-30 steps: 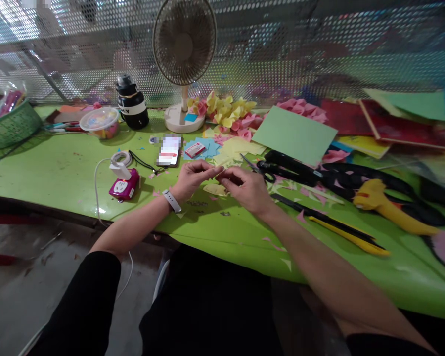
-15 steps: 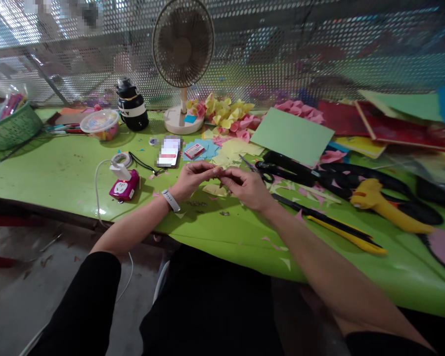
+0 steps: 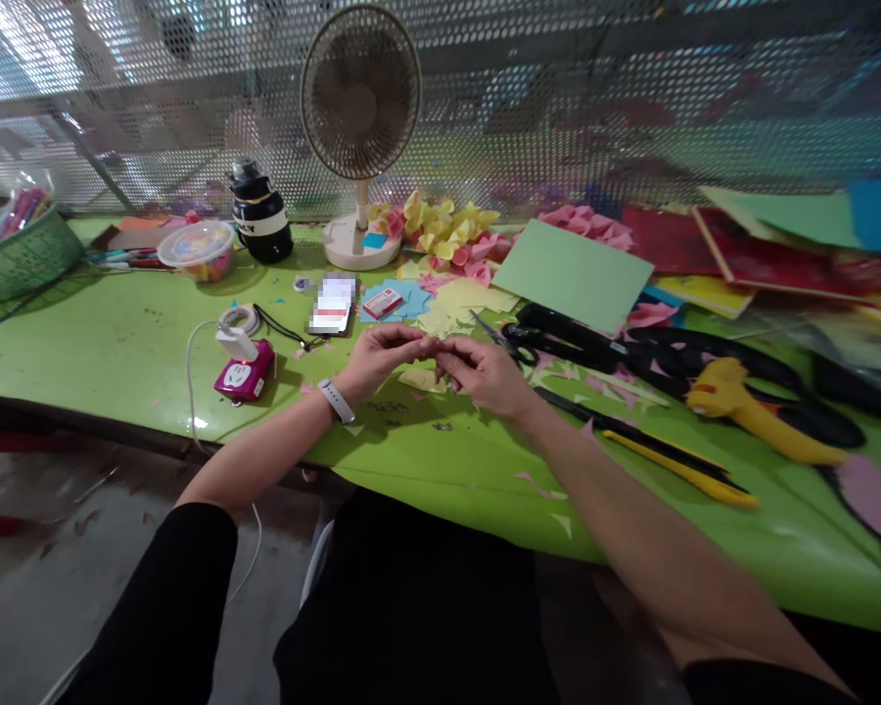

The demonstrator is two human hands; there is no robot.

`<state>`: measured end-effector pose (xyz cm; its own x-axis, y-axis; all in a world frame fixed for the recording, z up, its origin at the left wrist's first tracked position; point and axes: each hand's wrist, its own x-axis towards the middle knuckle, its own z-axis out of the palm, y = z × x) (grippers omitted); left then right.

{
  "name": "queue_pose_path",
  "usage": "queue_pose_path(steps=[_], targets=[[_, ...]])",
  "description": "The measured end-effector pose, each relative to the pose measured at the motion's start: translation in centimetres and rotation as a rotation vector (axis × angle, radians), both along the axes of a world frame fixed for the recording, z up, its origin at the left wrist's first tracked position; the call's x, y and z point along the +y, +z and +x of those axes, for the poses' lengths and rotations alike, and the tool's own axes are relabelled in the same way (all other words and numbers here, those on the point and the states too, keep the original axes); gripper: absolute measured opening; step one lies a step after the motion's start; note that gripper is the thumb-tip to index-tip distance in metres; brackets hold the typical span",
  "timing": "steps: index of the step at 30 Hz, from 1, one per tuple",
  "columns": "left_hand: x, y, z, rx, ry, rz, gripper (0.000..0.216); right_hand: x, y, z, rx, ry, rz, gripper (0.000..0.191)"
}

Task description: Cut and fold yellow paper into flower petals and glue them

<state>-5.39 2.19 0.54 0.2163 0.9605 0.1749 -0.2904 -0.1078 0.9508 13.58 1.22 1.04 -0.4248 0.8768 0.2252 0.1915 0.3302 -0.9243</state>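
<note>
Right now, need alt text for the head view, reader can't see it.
A person's left hand and right hand pinch a small pale piece between fingertips above a green table strewn with paper scraps. Black scissors and a yellow glue gun lie to the right; a desk fan and paper flowers stand behind.

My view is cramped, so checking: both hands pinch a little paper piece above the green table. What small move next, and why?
Probably squeeze the paper piece once between the fingertips, without setting it down. The left hand and right hand meet on it tip to tip, above a yellow scrap, and the scissors lie untouched beside the right hand, so cutting seems uncalled for.
</note>
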Motion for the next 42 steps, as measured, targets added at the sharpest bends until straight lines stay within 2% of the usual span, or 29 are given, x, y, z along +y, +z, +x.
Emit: queue_pose_path(steps=[7,22,27,33,36,39,42], targets=[[0.0,0.1,-0.1,0.000,0.044,0.019,0.032,0.0,-0.4,-0.3,0.094,-0.034,-0.041,0.036],[0.1,0.1,-0.2,0.037,0.005,0.013,0.032,-0.2,0.2,-0.2,-0.019,0.009,-0.014,0.048],[0.0,0.1,-0.1,0.032,0.006,-0.002,0.032,-0.2,0.2,-0.3,-0.037,0.012,-0.008,0.045],[0.4,1.2,-1.0,-0.068,0.128,-0.088,0.032,0.2,0.3,0.3,-0.062,-0.014,0.000,0.038],[0.7,1.5,-1.5,-0.082,0.141,-0.137,0.032,0.5,0.6,0.7,0.021,-0.097,-0.010,0.036],[0.7,1.4,-1.5,-0.049,0.075,-0.168,0.034,0.7,1.1,0.8,0.184,-0.181,-0.081,0.035],[0.5,1.0,-1.2,-0.017,0.020,-0.173,0.035,0.6,1.6,0.7,0.285,-0.179,-0.179,0.034]])
